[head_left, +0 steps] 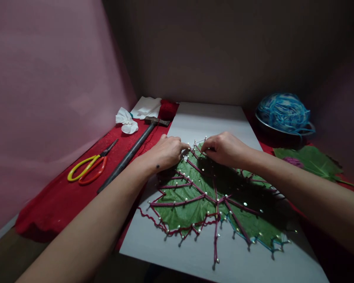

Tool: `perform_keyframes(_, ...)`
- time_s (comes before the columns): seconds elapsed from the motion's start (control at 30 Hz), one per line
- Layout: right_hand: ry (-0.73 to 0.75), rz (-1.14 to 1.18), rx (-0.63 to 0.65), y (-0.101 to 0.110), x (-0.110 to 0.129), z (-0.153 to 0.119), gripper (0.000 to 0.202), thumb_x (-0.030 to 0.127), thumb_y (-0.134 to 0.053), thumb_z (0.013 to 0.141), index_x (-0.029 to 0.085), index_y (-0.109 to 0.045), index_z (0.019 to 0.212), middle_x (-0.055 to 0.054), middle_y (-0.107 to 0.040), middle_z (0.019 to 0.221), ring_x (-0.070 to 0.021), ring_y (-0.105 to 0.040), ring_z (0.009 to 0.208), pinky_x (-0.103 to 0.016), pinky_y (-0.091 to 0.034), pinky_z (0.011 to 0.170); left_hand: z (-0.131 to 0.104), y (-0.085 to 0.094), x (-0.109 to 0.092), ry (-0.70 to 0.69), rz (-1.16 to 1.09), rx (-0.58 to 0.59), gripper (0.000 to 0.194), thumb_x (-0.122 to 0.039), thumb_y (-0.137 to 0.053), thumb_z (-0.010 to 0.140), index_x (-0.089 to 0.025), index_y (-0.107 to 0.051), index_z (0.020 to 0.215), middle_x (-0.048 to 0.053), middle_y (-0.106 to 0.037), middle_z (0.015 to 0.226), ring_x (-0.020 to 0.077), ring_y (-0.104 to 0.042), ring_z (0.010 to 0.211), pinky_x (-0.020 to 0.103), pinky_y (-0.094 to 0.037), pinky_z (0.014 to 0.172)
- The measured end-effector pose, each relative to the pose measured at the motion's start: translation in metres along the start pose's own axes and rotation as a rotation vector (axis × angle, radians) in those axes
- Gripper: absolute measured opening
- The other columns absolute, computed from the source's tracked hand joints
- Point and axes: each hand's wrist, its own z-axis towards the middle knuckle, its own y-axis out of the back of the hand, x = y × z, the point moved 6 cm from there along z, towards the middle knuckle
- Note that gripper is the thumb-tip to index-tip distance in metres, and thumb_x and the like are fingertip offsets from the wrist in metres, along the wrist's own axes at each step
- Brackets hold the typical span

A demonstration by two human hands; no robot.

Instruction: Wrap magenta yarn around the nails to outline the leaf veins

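Note:
A large green leaf (pixel 179 214) lies on a white board (pixel 208 118), ringed by several nails. Purple yarn (pixel 177 203) runs along its veins; red yarn (pixel 153 221) follows the lower left edge and blue yarn (pixel 237 232) the lower right. My left hand (pixel 169 151) is at the leaf's upper left edge, fingers closed near the nails; whatever they pinch is too small to name. Just across the leaf's tip, my right hand (pixel 221 149) is closed with fingertips beside the nails. A thin thread seems to pass between nails there, but its hold is unclear.
On the red cloth (pixel 53 200) at left lie yellow-and-orange scissors (pixel 90 167), a hammer (pixel 132 151) and crumpled white paper (pixel 126 121). Red yarn (pixel 168 109) sits behind. At right are a bowl of blue yarn (pixel 283 112), another leaf (pixel 315 161) and purple yarn (pixel 293 161).

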Motion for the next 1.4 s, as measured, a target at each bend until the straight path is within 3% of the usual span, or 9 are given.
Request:
perform_keyframes(0.27,-0.129,-0.001,-0.070,0.005,0.004,0.002,0.028,0.014,-0.050,0.075,0.020,-0.074,0.088,-0.006,-0.073,0.084,-0.0173,-0.064,0.074,-0.028,-0.044,0.069,0.001,-0.002,0.001,0.026,-0.009,-0.010,0.046,-0.013,-0.040,0.082,-0.034,-0.060,0.117,0.006,-0.061,0.086,0.0207,-0.054,0.083,0.033,-0.030,0.077)
perform_keyframes(0.47,-0.097,-0.020,-0.067,0.004,0.013,0.000,0.029,0.014,-0.048,0.075,0.019,-0.074,0.087,-0.006,-0.073,0.085,-0.0183,-0.065,0.076,-0.028,-0.043,0.070,0.000,-0.001,0.000,0.003,0.007,-0.022,0.042,-0.014,-0.040,0.084,-0.033,-0.062,0.114,0.006,-0.061,0.085,0.0199,-0.054,0.079,0.034,-0.029,0.075)
perform_keyframes(0.67,-0.146,-0.034,-0.097,0.006,0.005,0.001,0.028,0.016,-0.049,0.075,0.020,-0.074,0.088,-0.006,-0.073,0.084,-0.0184,-0.064,0.075,-0.028,-0.042,0.068,0.000,-0.001,0.000,0.010,0.004,-0.025,0.043,-0.013,-0.040,0.083,-0.032,-0.061,0.115,0.006,-0.062,0.085,0.0206,-0.055,0.079,0.033,-0.029,0.072)
perform_keyframes(0.93,-0.083,-0.193,0.070,-0.007,0.021,-0.001,0.029,0.014,-0.048,0.074,0.021,-0.073,0.086,-0.007,-0.072,0.083,-0.0182,-0.062,0.073,-0.028,-0.037,0.062,-0.002,0.001,-0.002,-0.016,0.012,-0.020,0.039,-0.013,-0.040,0.084,-0.029,-0.062,0.112,0.007,-0.061,0.086,0.0217,-0.055,0.082,0.034,-0.030,0.073)
perform_keyframes(1.1,-0.066,-0.237,0.143,-0.013,0.033,0.016,0.026,0.015,-0.047,0.073,0.020,-0.072,0.080,-0.008,-0.070,0.075,-0.0178,-0.059,0.063,-0.029,-0.028,0.052,-0.002,0.002,-0.004,-0.014,0.023,-0.001,0.035,-0.012,-0.041,0.083,-0.026,-0.064,0.105,0.006,-0.061,0.085,0.0211,-0.056,0.082,0.034,-0.032,0.075)
perform_keyframes(1.23,0.007,-0.218,0.056,-0.007,0.030,0.034,0.026,0.018,-0.047,0.077,0.019,-0.072,0.084,-0.009,-0.072,0.081,-0.0178,-0.061,0.069,-0.028,-0.032,0.056,-0.003,0.003,-0.004,0.009,0.014,0.004,0.030,-0.016,-0.040,0.086,-0.021,-0.065,0.099,0.008,-0.062,0.086,0.0213,-0.056,0.081,0.034,-0.032,0.073)
perform_keyframes(1.4,-0.128,-0.165,-0.064,-0.004,0.006,0.035,0.025,0.019,-0.049,0.077,0.020,-0.072,0.085,-0.006,-0.072,0.079,-0.0173,-0.062,0.072,-0.027,-0.038,0.063,-0.004,0.003,-0.004,-0.019,0.035,-0.018,0.035,-0.018,-0.040,0.087,-0.027,-0.063,0.111,0.008,-0.062,0.085,0.0217,-0.056,0.080,0.035,-0.030,0.072)
